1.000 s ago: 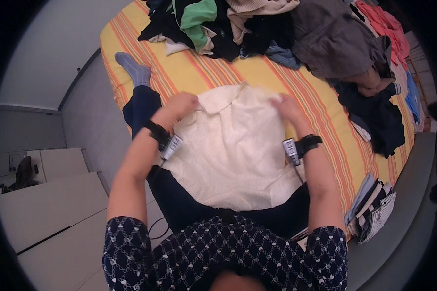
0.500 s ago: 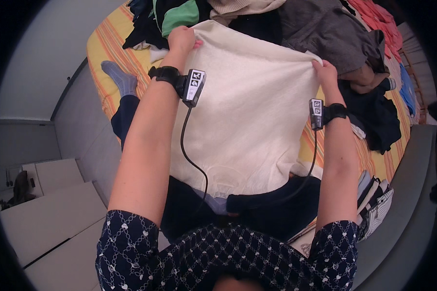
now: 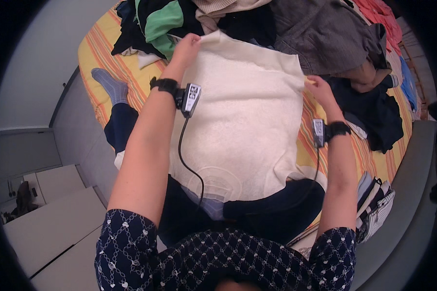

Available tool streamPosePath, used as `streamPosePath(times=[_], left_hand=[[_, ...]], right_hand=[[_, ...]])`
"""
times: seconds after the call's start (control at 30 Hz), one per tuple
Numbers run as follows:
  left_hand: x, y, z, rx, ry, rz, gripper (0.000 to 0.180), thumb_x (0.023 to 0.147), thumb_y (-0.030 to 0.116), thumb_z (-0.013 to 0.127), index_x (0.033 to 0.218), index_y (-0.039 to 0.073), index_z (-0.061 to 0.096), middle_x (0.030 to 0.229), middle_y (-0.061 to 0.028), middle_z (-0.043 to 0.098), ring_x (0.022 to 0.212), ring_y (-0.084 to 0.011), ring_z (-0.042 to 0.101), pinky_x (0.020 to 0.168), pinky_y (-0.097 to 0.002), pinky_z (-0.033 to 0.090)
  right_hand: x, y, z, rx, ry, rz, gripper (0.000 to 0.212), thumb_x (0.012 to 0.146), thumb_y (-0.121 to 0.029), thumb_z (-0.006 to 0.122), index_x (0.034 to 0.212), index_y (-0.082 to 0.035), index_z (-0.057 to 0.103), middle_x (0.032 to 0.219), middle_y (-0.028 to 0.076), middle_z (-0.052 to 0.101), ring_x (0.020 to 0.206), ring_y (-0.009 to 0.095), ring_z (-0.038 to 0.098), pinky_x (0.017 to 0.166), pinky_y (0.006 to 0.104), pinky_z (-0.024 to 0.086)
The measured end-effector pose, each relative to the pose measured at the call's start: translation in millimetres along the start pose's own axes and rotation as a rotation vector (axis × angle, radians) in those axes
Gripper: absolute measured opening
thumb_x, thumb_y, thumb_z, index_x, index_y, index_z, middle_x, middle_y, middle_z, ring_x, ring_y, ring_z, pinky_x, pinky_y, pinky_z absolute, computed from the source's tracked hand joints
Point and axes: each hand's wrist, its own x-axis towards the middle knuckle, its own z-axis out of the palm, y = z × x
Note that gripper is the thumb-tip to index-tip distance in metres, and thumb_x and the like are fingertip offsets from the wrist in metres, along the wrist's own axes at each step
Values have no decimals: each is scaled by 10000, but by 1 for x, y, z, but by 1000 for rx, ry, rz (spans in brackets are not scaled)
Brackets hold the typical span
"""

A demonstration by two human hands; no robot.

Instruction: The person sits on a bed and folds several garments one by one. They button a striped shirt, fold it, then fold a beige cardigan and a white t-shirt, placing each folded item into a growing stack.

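A cream garment (image 3: 247, 111), apparently a top, lies spread in front of me. Its near end rests against my crossed legs, and a faint raised pattern (image 3: 221, 180) shows there. My left hand (image 3: 187, 48) pinches the garment's far left corner. Just off its right edge is my right hand (image 3: 319, 89), below the far right corner. Its fingers are bent and slightly apart, with no cloth visible between them. Both wrists carry a black strap with a small cabled device.
The bed has a yellow and orange striped cover (image 3: 99, 51). Loose clothes are heaped at the far side, including a green and black piece (image 3: 162, 24) and a grey garment (image 3: 320, 39). Folded clothes (image 3: 376, 203) stand at the near right, beside a grey bed edge (image 3: 408, 194).
The garment's far edge has come down and flattened, and its right corner now lies free. My right hand has let go and moved nearer; my left hand has shifted slightly nearer.
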Motion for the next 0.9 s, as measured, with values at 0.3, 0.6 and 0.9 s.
streamPosePath(times=[0.3,0.6,0.9], left_hand=[[-66,-38,-20,339,-81,373,627,759,-44,473,1361,75,345,1436,-184,300,1325,-327,303,1067,-393,296],[-225,59,41,292,-741,669,418,728,146,629,1125,32,559,1243,-183,519,1126,-356,496,965,-415,388],[-280,70,2,36,-733,422,232,800,185,578,969,32,621,949,-162,621,914,-337,578,802,-395,467]], right_hand=[[-205,117,-104,148,-272,328,256,808,-162,671,1004,-8,613,779,-4,588,716,87,546,667,236,458],[-370,202,-39,108,-70,386,208,804,-184,670,904,-21,588,756,-13,554,699,94,517,627,236,437],[-329,191,-164,475,516,242,144,841,-186,632,849,-52,578,794,9,595,675,84,531,604,234,440]])
